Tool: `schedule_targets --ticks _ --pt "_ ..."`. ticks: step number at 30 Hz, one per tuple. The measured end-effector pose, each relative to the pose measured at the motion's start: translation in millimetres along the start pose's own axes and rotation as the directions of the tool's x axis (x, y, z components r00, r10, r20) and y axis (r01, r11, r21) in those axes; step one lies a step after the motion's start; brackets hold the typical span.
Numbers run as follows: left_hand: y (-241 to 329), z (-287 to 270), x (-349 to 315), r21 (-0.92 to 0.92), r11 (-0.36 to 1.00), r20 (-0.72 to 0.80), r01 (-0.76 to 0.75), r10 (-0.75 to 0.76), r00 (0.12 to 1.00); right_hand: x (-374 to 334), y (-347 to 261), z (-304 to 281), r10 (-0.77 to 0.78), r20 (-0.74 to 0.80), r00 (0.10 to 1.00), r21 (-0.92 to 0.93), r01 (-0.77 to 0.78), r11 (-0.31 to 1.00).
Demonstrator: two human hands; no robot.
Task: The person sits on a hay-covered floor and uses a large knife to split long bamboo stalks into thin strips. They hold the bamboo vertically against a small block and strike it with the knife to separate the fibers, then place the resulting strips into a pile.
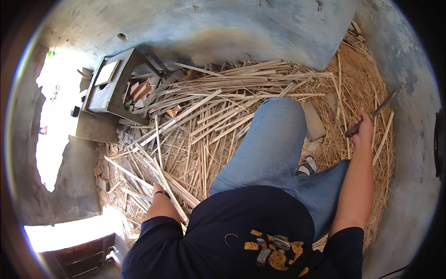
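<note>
My right hand [363, 126] is closed round the dark handle of a long-bladed knife [382, 104], off to my right. Its blade points up and away toward the right wall. At the lower left, my left hand [158, 188] reaches down among pale split wooden strips [137, 179], a dark band at its wrist. The fingers of that hand are hidden, so whether it grips a strip does not show. Many more strips [223, 118] lie in loose, crossing layers in front of me. My bent, jeans-covered knee [281, 118] rises beside them.
Straw-like shavings [360, 69] cover the floor at the right, beside a worn wall [409, 93]. A wooden stool-like frame [114, 88] lies tipped at the far left, near a bright opening [53, 130]. A flat block [315, 122] rests right of my knee.
</note>
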State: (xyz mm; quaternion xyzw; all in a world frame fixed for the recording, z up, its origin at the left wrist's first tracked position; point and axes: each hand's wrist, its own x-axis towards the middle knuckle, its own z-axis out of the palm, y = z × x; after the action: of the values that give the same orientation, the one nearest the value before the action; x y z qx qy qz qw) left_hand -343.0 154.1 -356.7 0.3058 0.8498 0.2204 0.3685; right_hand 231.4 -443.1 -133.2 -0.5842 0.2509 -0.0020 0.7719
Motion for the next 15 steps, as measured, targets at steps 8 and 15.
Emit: schedule_targets --ticks 8,15 --pt "-3 -47 143 0.637 0.771 0.044 -0.013 -0.019 0.999 -10 2 29 0.043 -0.015 0.999 0.141 -0.04 0.989" --pt "8 12 -20 0.787 -0.288 0.589 -0.546 0.083 0.804 -24 -11 58 -0.083 -0.02 0.996 0.06 0.084 0.995"
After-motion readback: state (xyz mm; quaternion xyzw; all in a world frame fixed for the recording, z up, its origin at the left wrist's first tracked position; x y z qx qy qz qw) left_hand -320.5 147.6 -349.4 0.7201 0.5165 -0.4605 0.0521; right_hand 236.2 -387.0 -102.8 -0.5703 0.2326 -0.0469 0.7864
